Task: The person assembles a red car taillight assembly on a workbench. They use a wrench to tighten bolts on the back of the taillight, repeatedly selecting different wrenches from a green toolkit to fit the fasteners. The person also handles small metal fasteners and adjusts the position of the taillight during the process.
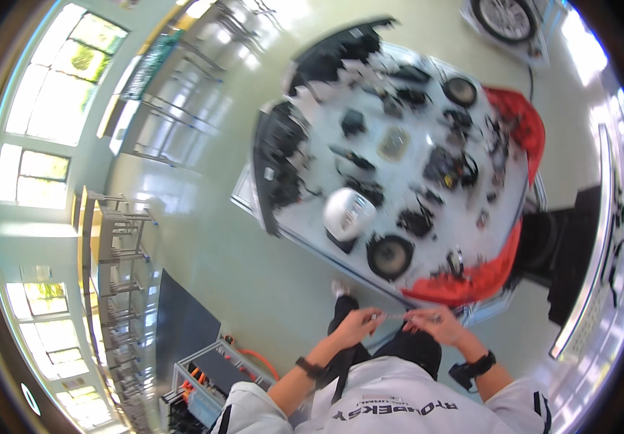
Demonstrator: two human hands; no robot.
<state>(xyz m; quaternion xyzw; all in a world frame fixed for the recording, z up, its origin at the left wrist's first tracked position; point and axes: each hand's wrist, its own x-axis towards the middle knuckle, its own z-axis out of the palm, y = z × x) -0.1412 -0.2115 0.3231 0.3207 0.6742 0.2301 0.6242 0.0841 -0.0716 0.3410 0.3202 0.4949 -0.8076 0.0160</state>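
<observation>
My left hand (355, 323) and my right hand (436, 322) are held close together in front of my body, above the floor near the table's near edge. Both pinch a small thin metallic part (398, 316) that spans between the fingertips; its exact kind is too small to tell. I wear a dark band on each wrist and a white top. Beyond my hands stands a white table (427, 123) covered with car parts.
On the table lie a round black speaker (389, 256), a white rounded housing (349, 213), several black parts and cables, and a red panel (521, 119) along the right edge. A wheel (505, 16) lies far off. Metal racks (120, 239) and a cart (200, 387) stand at left.
</observation>
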